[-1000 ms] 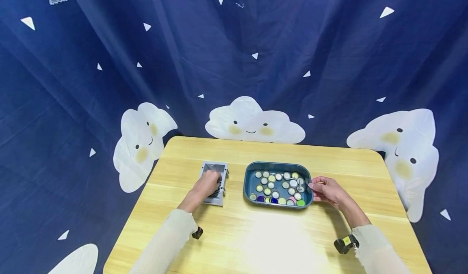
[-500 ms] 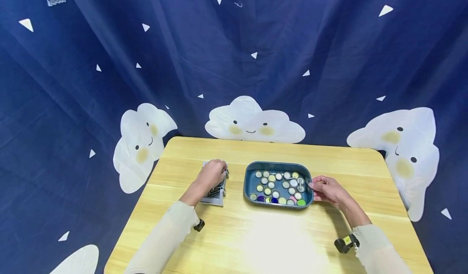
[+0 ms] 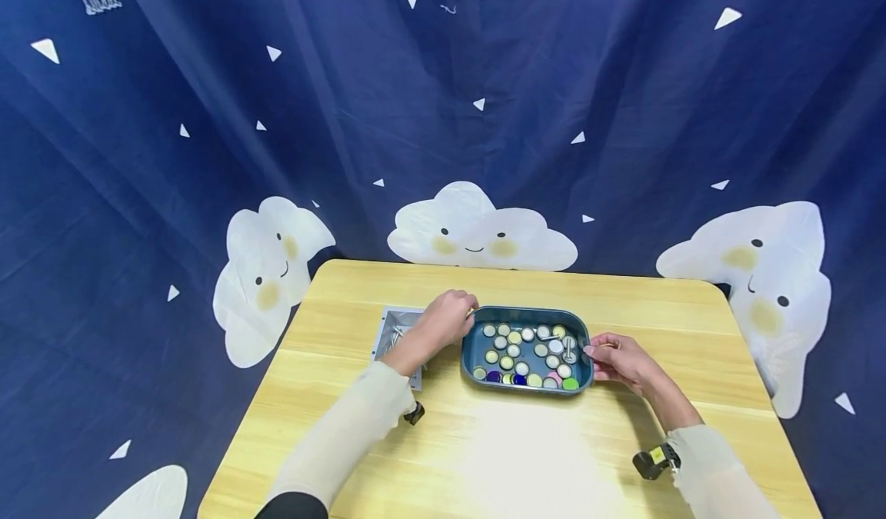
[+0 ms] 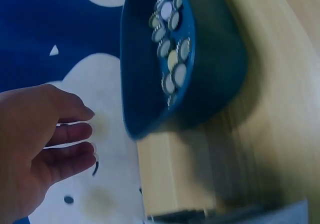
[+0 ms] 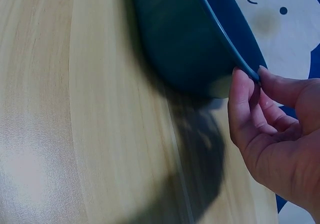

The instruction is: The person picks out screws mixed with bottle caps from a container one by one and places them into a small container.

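Observation:
My left hand (image 3: 443, 321) is above the left rim of a dark teal tub, fingers curled toward the thumb. A small thin metallic piece seems pinched at its fingertips, though too little shows to name it. Inside the tub (image 3: 468, 354) lie several bottle caps (image 3: 514, 351), mostly pale undersides up, with a few silver rods (image 3: 569, 350) among them at the right. My right hand (image 3: 621, 361) pinches the tub's right rim between thumb and fingers, plainly seen in the right wrist view. Below the left forearm stands a grey box (image 3: 379, 342), partly hidden, with thin silver pieces (image 3: 397, 336) inside.
A light wooden table (image 3: 526, 457) carries everything. Its far edge meets a dark blue curtain (image 3: 443, 119) printed with white clouds and triangles. Small black cameras (image 3: 651, 464) sit at both wrists. The grey box is a short way left of the tub.
My left hand has come up out of the grey box and moved right, reaching the tub's left rim. The right hand and tub have stayed in place.

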### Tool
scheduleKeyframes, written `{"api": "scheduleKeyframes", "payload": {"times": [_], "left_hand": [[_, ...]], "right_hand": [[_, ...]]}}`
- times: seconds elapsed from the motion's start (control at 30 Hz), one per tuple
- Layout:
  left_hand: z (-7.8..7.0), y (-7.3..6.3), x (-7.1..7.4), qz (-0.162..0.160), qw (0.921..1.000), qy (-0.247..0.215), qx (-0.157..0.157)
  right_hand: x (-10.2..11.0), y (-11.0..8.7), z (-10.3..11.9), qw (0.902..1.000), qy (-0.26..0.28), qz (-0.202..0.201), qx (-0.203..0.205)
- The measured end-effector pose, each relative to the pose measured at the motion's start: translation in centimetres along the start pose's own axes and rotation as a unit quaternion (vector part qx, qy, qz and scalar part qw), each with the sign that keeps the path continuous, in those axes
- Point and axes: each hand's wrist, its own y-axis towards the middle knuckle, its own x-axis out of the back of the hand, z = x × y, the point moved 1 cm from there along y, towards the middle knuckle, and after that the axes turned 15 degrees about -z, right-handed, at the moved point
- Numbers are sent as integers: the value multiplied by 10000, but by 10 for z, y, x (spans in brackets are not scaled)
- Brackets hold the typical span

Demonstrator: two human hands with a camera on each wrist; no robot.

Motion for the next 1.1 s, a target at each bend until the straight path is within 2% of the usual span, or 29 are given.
{"api": "scheduleKeyframes", "payload": {"times": [0.2,0.37,0.5,0.73,0.93,1.0,1.1], "left_hand": [[-26,16,-12,259,9985,-51,-482],[-43,26,-28,545,9943,-39,-914],[-56,31,-41,698,9911,-76,-1133],[-78,37,-66,734,9842,-143,-1603],[-95,43,-82,838,9784,-289,-1870],[-100,45,-86,813,9743,-201,-2089],[-108,47,-94,707,9640,183,-2556]], "right_hand": [[1,1,-2,10000,-25,-38,-2],[2,2,-2,10000,-68,-35,36],[2,2,-2,9999,-84,-79,42],[0,2,-1,9999,0,-88,72],[0,2,-1,10000,67,-43,33],[1,3,-1,10000,77,-45,34],[1,4,-3,9999,81,-59,48]]}}
